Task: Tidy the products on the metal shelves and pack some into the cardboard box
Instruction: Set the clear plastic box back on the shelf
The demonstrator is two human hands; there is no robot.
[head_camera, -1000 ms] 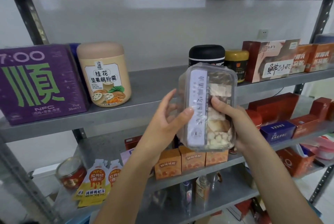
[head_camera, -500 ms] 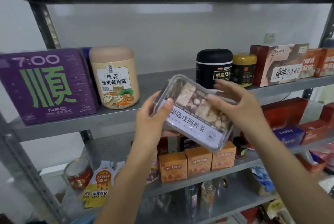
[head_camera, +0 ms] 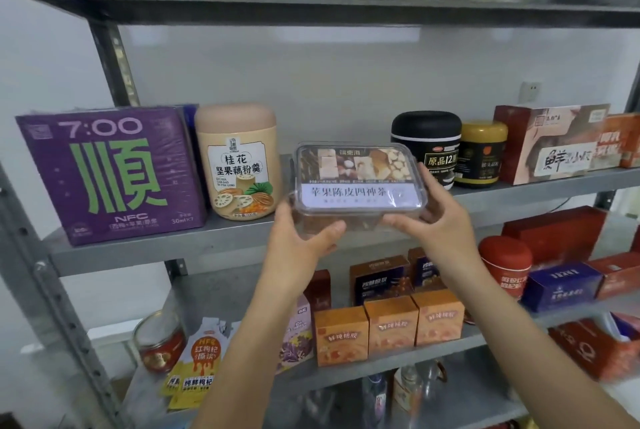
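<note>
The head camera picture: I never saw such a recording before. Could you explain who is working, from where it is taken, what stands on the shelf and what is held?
No machine is here: a person works with bare hands. The picture comes from a camera worn on the head, so the arms enter from below. The left hand and the right hand grip a clear plastic box of dried pieces, one at each end. It is at the gap on the metal shelf between a beige jar and a black jar; whether it rests there I cannot tell. A purple box stands at the far left. Three orange boxes stand on the shelf below.
</note>
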